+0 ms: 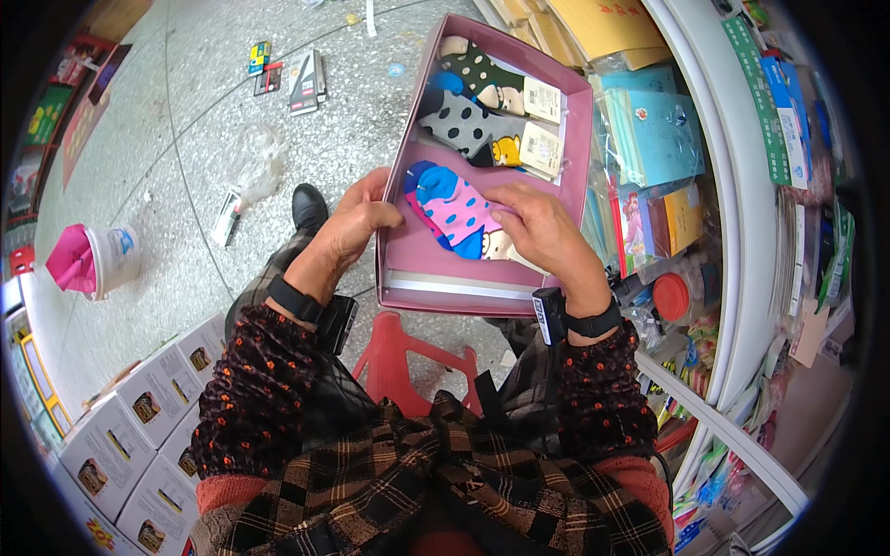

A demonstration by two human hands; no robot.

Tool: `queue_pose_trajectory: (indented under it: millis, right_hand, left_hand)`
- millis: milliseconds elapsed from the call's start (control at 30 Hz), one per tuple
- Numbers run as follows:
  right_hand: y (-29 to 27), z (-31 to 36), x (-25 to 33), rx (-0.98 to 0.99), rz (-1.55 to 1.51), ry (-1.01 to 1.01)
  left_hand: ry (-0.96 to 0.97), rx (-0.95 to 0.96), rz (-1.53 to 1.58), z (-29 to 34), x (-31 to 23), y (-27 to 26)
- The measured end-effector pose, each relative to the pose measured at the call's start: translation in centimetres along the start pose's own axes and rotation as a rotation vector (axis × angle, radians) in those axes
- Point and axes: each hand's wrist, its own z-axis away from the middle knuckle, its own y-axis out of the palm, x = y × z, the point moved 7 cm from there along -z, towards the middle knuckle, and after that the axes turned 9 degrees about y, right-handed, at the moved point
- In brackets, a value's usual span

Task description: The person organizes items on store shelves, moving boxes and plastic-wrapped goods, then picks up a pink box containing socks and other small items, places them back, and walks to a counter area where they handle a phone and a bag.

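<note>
A shallow pink cardboard box (422,269) is held over my lap. My left hand (350,224) grips its left wall, the thumb at the rim and the fingers partly hidden outside. Inside, my right hand (545,232) has its thumb and fingers closed on a pair of pink socks (464,213) with blue dots and blue cuffs. Farther up the box lie grey socks (456,123) with black dots and dark green socks (477,72) with pale dots. Both of those carry white paper labels (540,148). My right hand covers part of the pink pair.
To the right, a shelf holds blue plastic-wrapped packets (654,139) and a red-lidded jar (673,296). A red plastic stool (399,357) is under me. On the speckled floor are small boxes (308,83), a clear plastic bag (252,157) and a white bucket (116,264). White cartons (139,435) stand lower left.
</note>
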Motion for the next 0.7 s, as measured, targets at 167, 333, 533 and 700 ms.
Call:
queue_pose_trajectory:
  millis: [167,333,533,700]
  right_hand:
    - [0.3,0.2,1.7,-0.146,-0.036,-0.124]
    - [1.0,0.0,2.6,-0.075,0.191,-0.115]
    - [0.1,-0.8,3.3,-0.091,0.273,-0.113]
    - [-0.2,-1.4,4.4,-0.229,0.436,-0.111]
  left_hand:
    - [0.035,0.019,-0.019,0.0,-0.2,0.2]
    - [0.013,0.022,-0.011,0.1,0.1,0.3]
    - [-0.005,0.041,-0.064,0.3,0.5,0.4]
    - [-0.003,0.062,-0.088,0.4,0.6,0.5]
